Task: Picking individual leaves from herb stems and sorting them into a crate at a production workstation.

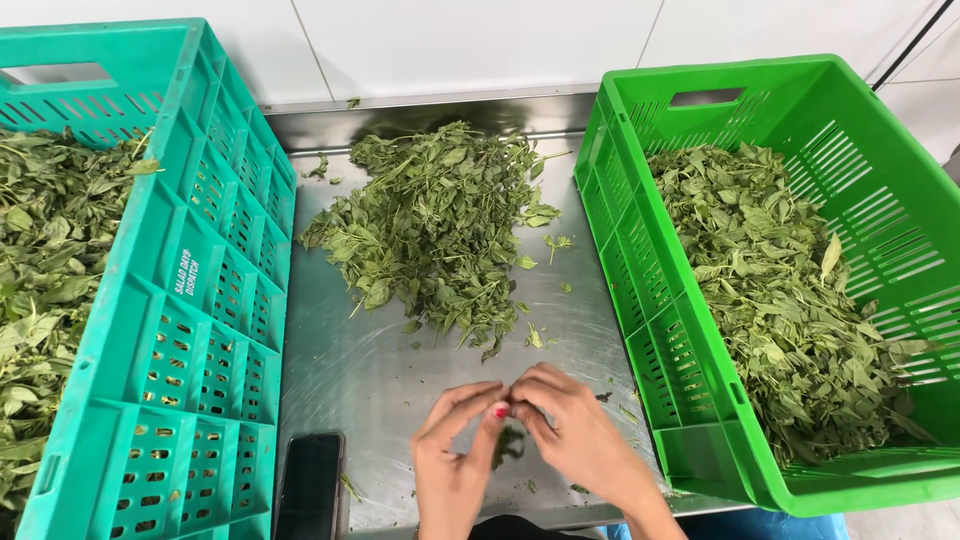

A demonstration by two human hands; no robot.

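Steel worktable (380,400): bare metal top, running back to a white tiled wall.

Teal crate (190,330): slotted plastic, at the person's left, holding a deep load of leafy stems.

Green crate (660,330): slotted plastic, at the person's right, about half full of loose picked-looking leaves.

Heap of herb stems (430,225): loose mound on the table between the two crates, well apart from the hands, with stray leaves scattered around its near edge.

Dark phone (310,485): lying flat at the table's near edge, just beside the teal crate.

Left hand (455,440) and right hand (575,425): fingertips meeting over the table's near edge, both pinched on one small sprig (508,442) that hangs down between them.

Sprig, handling: judged very light, limp and easily bruised; the leaves would likely tear or crush under a hard squeeze. The stem looks the firmer part, so the best hold is a light fingertip pinch on the stem, with the other hand's fingertips taking leaves close to where they join it. Damp leaves may cling to skin; the picture does not show whether they are wet.
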